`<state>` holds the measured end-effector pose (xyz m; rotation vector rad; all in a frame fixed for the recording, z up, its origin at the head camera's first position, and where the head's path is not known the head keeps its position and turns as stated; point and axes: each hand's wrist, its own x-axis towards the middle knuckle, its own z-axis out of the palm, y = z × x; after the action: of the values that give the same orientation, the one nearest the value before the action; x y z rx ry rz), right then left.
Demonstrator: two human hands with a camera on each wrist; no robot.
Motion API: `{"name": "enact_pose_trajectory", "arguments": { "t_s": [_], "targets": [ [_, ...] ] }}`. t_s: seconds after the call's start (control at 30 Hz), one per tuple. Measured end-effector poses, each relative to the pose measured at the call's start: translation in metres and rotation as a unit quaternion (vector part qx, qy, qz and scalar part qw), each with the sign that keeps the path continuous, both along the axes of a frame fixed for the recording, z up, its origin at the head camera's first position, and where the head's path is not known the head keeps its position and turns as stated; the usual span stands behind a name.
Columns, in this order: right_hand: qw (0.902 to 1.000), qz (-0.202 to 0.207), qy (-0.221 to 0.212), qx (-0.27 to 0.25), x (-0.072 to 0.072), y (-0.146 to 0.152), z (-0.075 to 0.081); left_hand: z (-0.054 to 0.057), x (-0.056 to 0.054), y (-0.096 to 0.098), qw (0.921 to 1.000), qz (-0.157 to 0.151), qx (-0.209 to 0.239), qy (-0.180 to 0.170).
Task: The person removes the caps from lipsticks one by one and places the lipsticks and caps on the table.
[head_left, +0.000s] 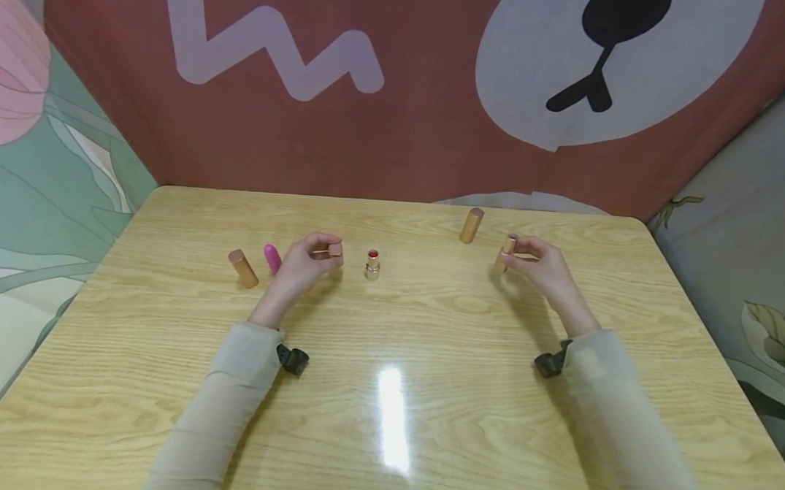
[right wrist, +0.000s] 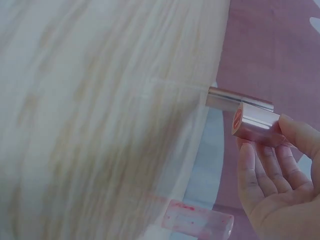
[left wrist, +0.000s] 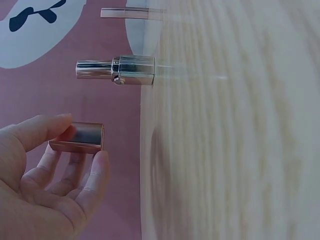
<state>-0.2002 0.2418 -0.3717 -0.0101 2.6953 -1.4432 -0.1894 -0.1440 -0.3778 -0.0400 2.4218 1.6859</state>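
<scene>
My left hand (head_left: pixel 304 264) pinches a small rose-gold lipstick cap (left wrist: pixel 77 137) between thumb and fingertips, raised above the table. Just right of it an uncapped lipstick (head_left: pixel 372 264) with a red tip stands upright. At the right, the thumb and fingers of my right hand (head_left: pixel 539 266) grip a rose-gold lipstick tube (right wrist: pixel 257 124) by its upper part. A round red label shows on the tube's lower end. Behind and left of that hand stands another rose-gold tube (head_left: pixel 471 225). A clear tube with red smears (right wrist: pixel 199 219) shows low in the right wrist view.
Left of my left hand stands a rose-gold tube (head_left: pixel 243 268), beside a bright pink rounded piece (head_left: pixel 272 257) partly covered by the hand. The wooden table (head_left: pixel 333 388) meets a red-brown patterned cloth (head_left: pixel 410 151) at its back edge.
</scene>
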Motion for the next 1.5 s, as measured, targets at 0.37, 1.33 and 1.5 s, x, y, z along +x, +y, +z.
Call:
{"name": "enact_pose_trajectory", "arguments": {
  "t_s": [0.37, 1.33, 1.5],
  "targets": [
    [0.9998, -0.004, 0.013, 0.017, -0.002, 0.009, -0.007, -0.005, -0.002, -0.005, 0.9998, -0.009, -0.016, -0.007],
    [0.9994, 0.002, -0.027, 0.022, -0.003, 0.017, -0.009, -0.01, -0.003, -0.008, 0.9987, -0.024, -0.037, -0.027],
    [0.9993, 0.005, -0.022, 0.029, -0.004, 0.018, -0.012, -0.01, -0.003, -0.009, 0.9984, -0.026, -0.043, -0.027]
  ]
}}
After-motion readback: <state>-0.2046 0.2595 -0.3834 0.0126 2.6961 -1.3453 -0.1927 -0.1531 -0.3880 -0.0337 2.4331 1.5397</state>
